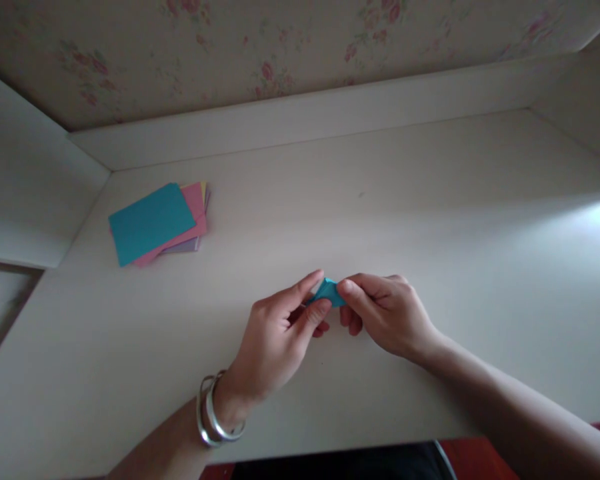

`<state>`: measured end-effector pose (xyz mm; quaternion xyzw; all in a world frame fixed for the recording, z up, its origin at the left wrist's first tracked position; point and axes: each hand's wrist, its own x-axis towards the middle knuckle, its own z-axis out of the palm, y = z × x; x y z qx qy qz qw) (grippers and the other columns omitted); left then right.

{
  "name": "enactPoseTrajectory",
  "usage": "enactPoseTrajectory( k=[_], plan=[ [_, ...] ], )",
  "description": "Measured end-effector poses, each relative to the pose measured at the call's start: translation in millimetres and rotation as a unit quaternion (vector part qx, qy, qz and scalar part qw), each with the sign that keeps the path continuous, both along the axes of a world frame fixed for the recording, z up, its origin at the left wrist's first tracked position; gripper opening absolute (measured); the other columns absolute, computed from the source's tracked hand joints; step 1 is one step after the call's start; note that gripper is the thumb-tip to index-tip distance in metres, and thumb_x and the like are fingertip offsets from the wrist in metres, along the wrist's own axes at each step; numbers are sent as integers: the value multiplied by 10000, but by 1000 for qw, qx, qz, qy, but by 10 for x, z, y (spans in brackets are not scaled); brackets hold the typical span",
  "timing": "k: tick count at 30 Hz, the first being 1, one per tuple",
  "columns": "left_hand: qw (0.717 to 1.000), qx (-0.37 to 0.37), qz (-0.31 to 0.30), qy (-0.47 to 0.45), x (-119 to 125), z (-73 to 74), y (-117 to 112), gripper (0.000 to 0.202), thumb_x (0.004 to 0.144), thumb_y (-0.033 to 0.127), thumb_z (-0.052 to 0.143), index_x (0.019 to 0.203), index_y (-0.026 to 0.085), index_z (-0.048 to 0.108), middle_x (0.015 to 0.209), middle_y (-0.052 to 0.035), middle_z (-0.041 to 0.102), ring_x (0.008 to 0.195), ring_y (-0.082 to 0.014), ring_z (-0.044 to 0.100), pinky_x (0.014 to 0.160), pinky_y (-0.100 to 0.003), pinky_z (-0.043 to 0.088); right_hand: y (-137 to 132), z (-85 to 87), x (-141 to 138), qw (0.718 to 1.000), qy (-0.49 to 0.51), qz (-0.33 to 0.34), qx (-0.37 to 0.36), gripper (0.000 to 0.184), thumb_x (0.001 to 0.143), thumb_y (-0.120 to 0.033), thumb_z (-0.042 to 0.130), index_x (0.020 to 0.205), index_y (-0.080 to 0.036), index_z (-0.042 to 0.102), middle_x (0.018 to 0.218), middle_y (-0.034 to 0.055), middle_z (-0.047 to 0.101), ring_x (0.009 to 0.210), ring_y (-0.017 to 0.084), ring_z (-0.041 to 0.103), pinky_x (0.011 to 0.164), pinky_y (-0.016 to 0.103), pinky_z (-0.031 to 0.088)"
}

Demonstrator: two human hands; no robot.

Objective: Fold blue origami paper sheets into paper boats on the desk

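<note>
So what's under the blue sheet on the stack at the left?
Pink paper sticks out from under the blue sheet, along with narrow edges of yellow paper and purple paper. The rest of those papers, and how many there are, is covered.

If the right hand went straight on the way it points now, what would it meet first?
Beyond the folded blue paper it pinches, the right hand would likely meet the left hand first, which grips the paper's other side; exact depth is unclear from this view.
</note>
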<state>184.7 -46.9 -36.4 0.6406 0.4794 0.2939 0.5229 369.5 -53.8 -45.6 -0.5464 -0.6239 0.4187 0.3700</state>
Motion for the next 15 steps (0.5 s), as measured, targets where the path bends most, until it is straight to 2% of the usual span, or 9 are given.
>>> enactPoseTrajectory(
  k=[3, 5, 8, 12, 15],
  plan=[
    [998, 65, -10, 26, -2, -18, -8, 321, 989, 313, 561, 1265, 219, 694, 848, -47, 734, 711, -158, 706, 708, -248, 575, -11, -6, -14, 999, -44, -5, 10, 526, 1000, -457, 506, 569, -180, 623, 452, 0, 602, 391, 90, 545, 431, 201, 402],
    [997, 70, -27, 27, -4, -16, -7, 321, 1007, 295, 524, 1271, 218, 691, 858, -51, 726, 732, -158, 705, 727, -250, 573, -15, -3, -15, 998, -59, -3, 6, 545, 1000, -463, 504, 546, -181, 609, 437, -1, 579, 387, 90, 521, 426, 210, 379],
    [998, 49, -47, 19, -1, 3, -3, 314, 1020, 285, 491, 1242, 216, 703, 899, -63, 724, 754, -166, 703, 742, -262, 573, -21, 5, -13, 999, -50, 11, -13, 557, 1011, -467, 479, 547, -181, 593, 447, -1, 578, 393, 89, 513, 423, 210, 368],
    [998, 21, -47, 19, 10, 40, -4, 283, 1013, 301, 505, 1159, 217, 733, 849, -54, 729, 727, -169, 699, 711, -261, 565, -36, 8, -15, 998, -37, 17, -42, 570, 1007, -478, 482, 527, -182, 565, 436, -7, 557, 387, 86, 486, 414, 213, 345],
    [999, -40, -32, -5, 20, 57, 4, 278, 1007, 329, 519, 1124, 213, 743, 784, -36, 735, 675, -155, 695, 652, -240, 562, -34, 4, -19, 996, -23, 12, -87, 591, 1002, -525, 466, 534, -179, 570, 448, -2, 560, 401, 93, 491, 415, 219, 342]
  ],
)
